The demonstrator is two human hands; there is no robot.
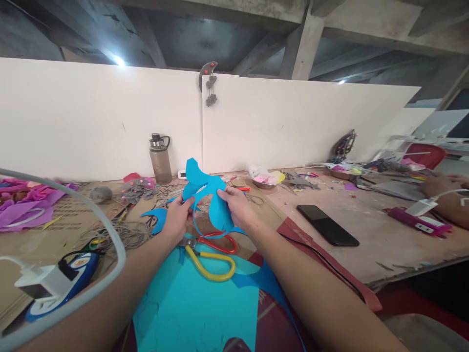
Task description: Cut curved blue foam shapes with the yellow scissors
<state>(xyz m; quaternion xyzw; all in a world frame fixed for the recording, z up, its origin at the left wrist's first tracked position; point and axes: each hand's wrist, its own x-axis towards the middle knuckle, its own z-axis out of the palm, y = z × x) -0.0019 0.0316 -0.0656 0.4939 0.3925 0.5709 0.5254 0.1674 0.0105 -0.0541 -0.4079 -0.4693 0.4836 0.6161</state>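
The person is holding a blue cut-out shape (219, 211) up in front of them, just above the counter (370, 234). The left hand (178, 218) is pinching its lower left edge, fingers curled shut on the material. The right hand (236, 205) is gripping its upper right side, thumb pressed on top. Just below the hands, scissors with one yellow and one red handle (211, 254) are lying on a large blue sheet (198, 308) that is spreading towards the person's lap. A black phone (327, 225) is resting face up on the counter to the right, well apart. A grey bottle (160, 159) is standing by the white back panel. Another person's arm (445, 198) is leaning on the counter at the far right.
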